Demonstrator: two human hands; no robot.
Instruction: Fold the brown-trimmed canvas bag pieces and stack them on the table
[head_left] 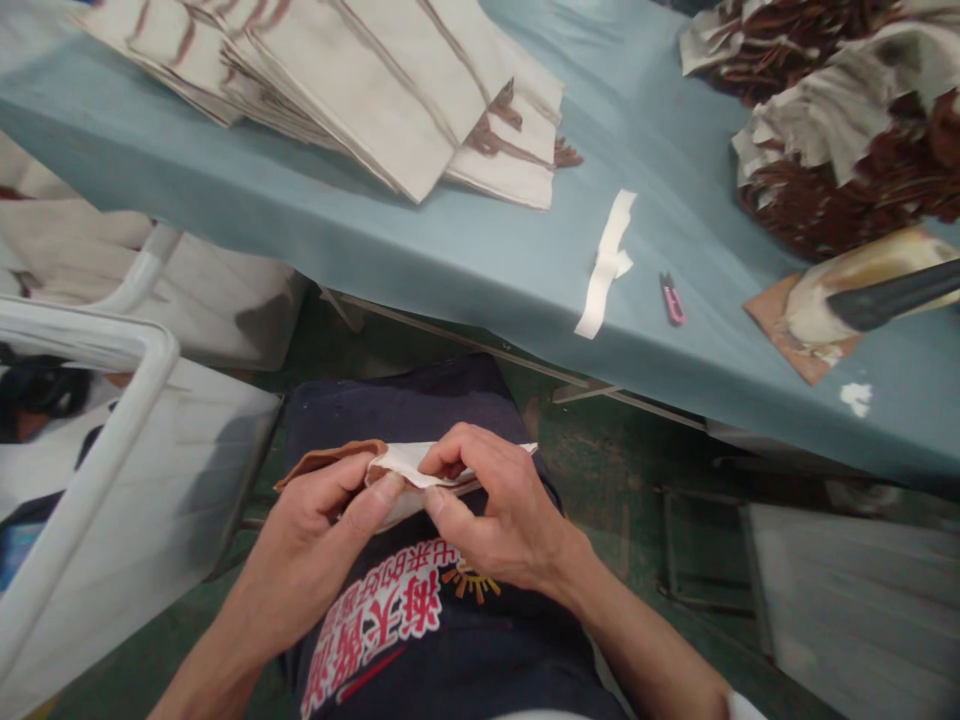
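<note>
Above my lap, both hands grip one small folded piece of white and brown material. My left hand pinches its left part, where a brown flap sticks out past the fingers. On the white part, thumb and fingers of my right hand are closed at the edge. Whether the piece is cloth or leather I cannot tell. Beneath it lies a dark apron with red and white lettering.
A blue-covered table runs across in front. On it lie stacked off-white panels, a white strip, pink thread snips, a glue-smeared container with a black handle and brown-and-white bundles. A white metal frame stands left.
</note>
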